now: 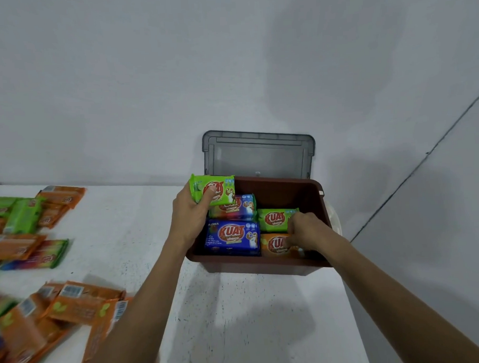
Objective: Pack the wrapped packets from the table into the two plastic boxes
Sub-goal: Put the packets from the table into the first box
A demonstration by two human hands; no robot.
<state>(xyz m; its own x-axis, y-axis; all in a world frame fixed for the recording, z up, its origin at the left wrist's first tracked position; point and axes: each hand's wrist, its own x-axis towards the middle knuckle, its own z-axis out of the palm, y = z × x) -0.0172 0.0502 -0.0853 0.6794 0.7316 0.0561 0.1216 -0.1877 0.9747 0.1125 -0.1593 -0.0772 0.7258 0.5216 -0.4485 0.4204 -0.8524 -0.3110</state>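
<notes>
I see loose packets (73,301) left on the worktop (239,318); the grey lid (259,153) stands open behind the brown box (264,265). My left hand (190,213) grips a green packet (225,193), long axis left-right, over the box's far-left corner. My right hand (303,230) touches the orange packet (274,247) inside; whether it grips, I cannot tell.

Brown box (291,264), smoky grey lid (259,153), green packet (222,191), blue packet (231,238), orange packets (81,300), speckled white table (239,318)

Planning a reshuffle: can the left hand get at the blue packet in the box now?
Reach yes, grip probably not: the left hand holds a green packet. The lid is up and the blue packet lies uncovered.
</notes>
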